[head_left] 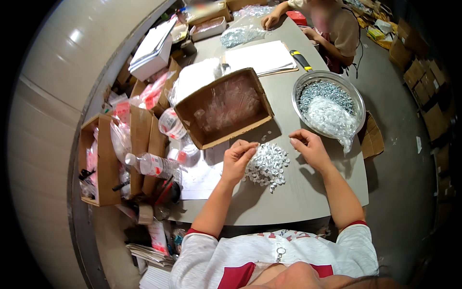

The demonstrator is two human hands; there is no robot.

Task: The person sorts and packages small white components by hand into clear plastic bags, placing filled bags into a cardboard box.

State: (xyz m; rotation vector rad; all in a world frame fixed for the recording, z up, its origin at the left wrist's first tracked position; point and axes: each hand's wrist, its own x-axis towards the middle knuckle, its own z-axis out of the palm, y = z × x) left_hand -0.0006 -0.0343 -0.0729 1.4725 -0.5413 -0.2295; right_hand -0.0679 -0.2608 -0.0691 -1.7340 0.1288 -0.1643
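Observation:
A loose pile of small white plastic pieces (pixel 267 166) lies on the grey table in front of me. My left hand (pixel 236 161) is at the pile's left edge, its thumb and fingers pinched together. Whatever sits between those fingertips is too small to make out. To the right of the pile, my right hand (pixel 309 148) hovers over the table with fingers curled in and thumb close to the index finger. Any piece in that hand is likewise too small to name. Just beyond the pile stands an open cardboard box (pixel 226 108), tilted, with clear plastic film inside.
A metal bowl (pixel 358 91) at the right holds silvery screws and a clear bag of white pieces. Behind it are a yellow-black handled tool (pixel 301 60) and a paper stack (pixel 262 57). Bottles (pixel 153 164) and cartons (pixel 98 159) crowd the left. Another person (pixel 332 33) sits across.

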